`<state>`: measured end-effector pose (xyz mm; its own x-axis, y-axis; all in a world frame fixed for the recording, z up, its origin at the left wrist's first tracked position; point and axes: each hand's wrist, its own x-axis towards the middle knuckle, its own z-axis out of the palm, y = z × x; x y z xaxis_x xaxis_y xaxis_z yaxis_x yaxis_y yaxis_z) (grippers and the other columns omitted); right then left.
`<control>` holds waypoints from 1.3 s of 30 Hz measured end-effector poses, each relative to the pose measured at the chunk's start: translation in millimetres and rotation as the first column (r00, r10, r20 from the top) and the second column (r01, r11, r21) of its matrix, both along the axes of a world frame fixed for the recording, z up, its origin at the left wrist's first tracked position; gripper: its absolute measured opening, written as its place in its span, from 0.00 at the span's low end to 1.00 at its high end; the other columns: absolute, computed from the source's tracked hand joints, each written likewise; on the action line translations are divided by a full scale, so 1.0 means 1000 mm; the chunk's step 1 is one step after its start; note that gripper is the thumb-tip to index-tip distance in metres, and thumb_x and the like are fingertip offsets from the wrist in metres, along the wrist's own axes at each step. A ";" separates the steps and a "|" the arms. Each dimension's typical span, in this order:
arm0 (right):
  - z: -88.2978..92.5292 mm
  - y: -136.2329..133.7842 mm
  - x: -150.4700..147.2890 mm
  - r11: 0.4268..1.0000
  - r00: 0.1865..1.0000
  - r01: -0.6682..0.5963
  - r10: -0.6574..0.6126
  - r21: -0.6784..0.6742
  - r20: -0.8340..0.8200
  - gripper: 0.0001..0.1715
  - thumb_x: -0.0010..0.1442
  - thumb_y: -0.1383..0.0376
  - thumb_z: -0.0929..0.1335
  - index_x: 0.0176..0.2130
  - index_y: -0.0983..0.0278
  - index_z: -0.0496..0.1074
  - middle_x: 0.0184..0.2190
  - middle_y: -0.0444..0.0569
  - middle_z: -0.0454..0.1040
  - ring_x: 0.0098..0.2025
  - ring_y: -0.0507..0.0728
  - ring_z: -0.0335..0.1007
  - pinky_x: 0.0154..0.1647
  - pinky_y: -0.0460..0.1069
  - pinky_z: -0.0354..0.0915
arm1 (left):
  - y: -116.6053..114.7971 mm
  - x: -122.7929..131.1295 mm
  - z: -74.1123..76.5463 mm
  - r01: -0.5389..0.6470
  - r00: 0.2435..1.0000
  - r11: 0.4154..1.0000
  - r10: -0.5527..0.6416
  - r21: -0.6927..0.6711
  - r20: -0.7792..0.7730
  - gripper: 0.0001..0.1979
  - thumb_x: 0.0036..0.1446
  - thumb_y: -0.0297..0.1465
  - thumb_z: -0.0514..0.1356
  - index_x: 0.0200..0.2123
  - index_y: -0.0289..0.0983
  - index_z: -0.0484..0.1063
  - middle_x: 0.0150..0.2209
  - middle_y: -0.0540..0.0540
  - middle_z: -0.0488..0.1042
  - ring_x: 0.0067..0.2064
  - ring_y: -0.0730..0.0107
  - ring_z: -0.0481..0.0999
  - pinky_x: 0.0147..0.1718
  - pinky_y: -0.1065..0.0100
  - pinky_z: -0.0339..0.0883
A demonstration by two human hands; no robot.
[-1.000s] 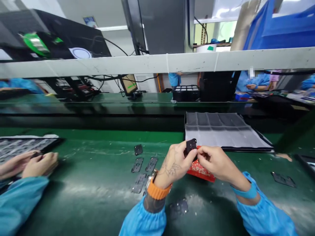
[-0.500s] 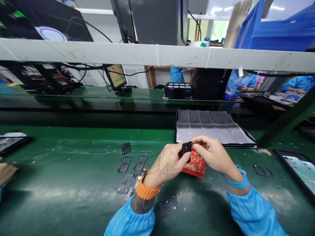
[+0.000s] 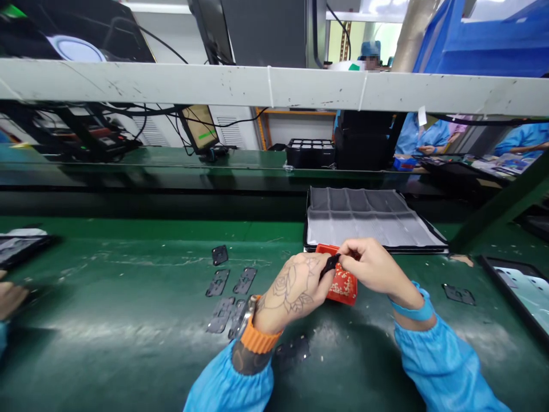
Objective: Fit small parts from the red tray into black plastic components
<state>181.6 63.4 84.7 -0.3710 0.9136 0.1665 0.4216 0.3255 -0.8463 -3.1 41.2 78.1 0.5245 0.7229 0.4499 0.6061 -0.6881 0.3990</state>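
Observation:
My left hand (image 3: 302,283) is closed around a small black plastic part (image 3: 330,265), which it holds tilted above a red tray (image 3: 343,288). Small pale bits are scattered inside that tray. My right hand (image 3: 369,268) has its thumb and fingertips pinched together at the part's upper right edge; whether anything tiny sits between them cannot be made out. Several flat black parts (image 3: 218,282) of a similar kind lie on the green bench to the left of my left wrist. Another black part (image 3: 291,350) lies below my left hand, and one more black plate (image 3: 458,294) is at the right.
Behind the red tray rests a black-edged case with a grey compartmented sheet (image 3: 360,220). A black tray with pale pieces (image 3: 521,294) stands at the right edge. Another person's hand (image 3: 12,298) shows at the far left. A white shelf beam (image 3: 240,86) crosses above the bench.
My left hand has turned the black part to a more edge-on angle and lowered it slightly. More of the red tray shows behind. My right hand stays close at the part's edge.

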 end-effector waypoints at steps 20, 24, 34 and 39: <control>-0.004 -0.002 -0.004 0.998 0.999 0.041 -0.042 -0.043 -0.027 0.09 0.50 0.61 0.63 0.24 0.64 0.66 0.20 0.41 0.62 0.23 0.50 0.53 0.23 0.46 0.51 | -0.002 -0.001 0.003 -0.013 1.000 1.000 0.014 0.020 -0.016 0.09 0.60 0.23 0.54 0.28 0.36 0.68 0.24 0.49 0.70 0.25 0.68 0.68 0.29 0.66 0.63; -0.006 0.000 -0.008 0.998 0.994 0.056 -0.058 -0.030 -0.091 0.07 0.48 0.62 0.63 0.23 0.63 0.65 0.19 0.41 0.61 0.23 0.50 0.52 0.23 0.46 0.50 | -0.002 -0.002 0.002 -0.027 1.000 0.999 0.027 0.027 -0.015 0.09 0.60 0.24 0.54 0.28 0.37 0.68 0.25 0.49 0.70 0.26 0.68 0.69 0.29 0.66 0.63; -0.003 -0.001 -0.003 0.998 0.997 0.035 -0.039 -0.060 -0.071 0.08 0.48 0.62 0.63 0.23 0.64 0.66 0.18 0.41 0.62 0.22 0.50 0.53 0.22 0.45 0.49 | -0.001 0.000 0.003 0.004 1.000 0.998 -0.002 -0.055 0.019 0.08 0.59 0.23 0.56 0.27 0.36 0.67 0.23 0.51 0.68 0.25 0.69 0.66 0.27 0.66 0.56; -0.004 0.000 -0.005 0.998 0.988 0.025 -0.033 -0.059 -0.149 0.06 0.48 0.64 0.65 0.23 0.64 0.65 0.19 0.40 0.61 0.23 0.49 0.53 0.22 0.45 0.50 | 0.001 -0.001 0.002 -0.007 0.998 1.000 0.009 -0.027 0.061 0.07 0.58 0.23 0.57 0.27 0.35 0.67 0.22 0.52 0.66 0.25 0.70 0.64 0.28 0.66 0.53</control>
